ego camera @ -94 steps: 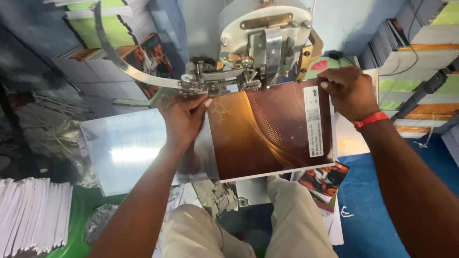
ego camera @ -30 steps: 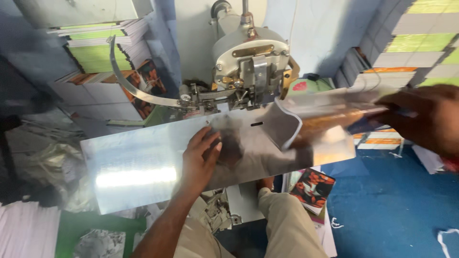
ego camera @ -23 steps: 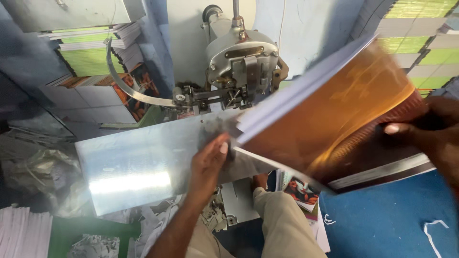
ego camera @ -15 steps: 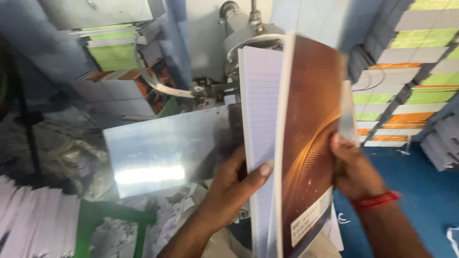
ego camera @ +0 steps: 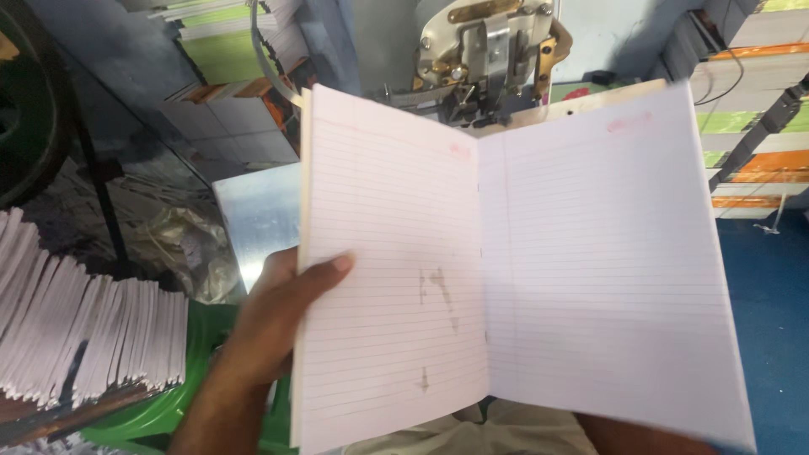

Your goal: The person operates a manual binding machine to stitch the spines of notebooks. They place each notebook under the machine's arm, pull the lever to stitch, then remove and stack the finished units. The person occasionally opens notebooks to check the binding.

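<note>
The ruled notebook (ego camera: 514, 270) is held open at its centre fold, in front of the stitching machine (ego camera: 484, 50). The left hand (ego camera: 270, 324) clasps its left edge, thumb across the page. The right hand is hidden; its grip cannot be told. Staples appear set; checking is judged underway.

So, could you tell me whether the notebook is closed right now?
No, the notebook is held open at its ruled middle pages, with the left hand gripping its left edge.
</note>
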Demonstrator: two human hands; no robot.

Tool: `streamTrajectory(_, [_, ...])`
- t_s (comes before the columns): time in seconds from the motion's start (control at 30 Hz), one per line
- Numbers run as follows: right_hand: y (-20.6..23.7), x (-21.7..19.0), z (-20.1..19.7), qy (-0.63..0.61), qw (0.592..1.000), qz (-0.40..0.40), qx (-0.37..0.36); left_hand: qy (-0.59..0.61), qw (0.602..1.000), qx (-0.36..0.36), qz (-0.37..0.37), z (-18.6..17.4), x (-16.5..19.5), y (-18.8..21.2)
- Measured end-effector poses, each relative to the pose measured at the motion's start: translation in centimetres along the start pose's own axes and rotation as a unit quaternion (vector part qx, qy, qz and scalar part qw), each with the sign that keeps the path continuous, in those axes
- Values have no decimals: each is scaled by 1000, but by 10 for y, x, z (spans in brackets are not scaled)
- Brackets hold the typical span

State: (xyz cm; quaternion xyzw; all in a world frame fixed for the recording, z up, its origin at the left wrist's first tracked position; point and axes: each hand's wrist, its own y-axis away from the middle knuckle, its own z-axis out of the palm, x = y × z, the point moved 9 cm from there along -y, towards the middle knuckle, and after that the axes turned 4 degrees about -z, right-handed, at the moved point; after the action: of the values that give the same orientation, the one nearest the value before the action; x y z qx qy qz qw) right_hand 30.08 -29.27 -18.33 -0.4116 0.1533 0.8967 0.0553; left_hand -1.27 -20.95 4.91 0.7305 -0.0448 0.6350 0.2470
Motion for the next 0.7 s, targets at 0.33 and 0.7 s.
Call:
streamTrajectory(0.33, [-7,3,30,20,1000,4,-16,48,997,24,50,-38,-13,10])
streamTrajectory(0.7, [-8,-15,60,55,998,-8,-22,90,992,73,53,-55,-22,13])
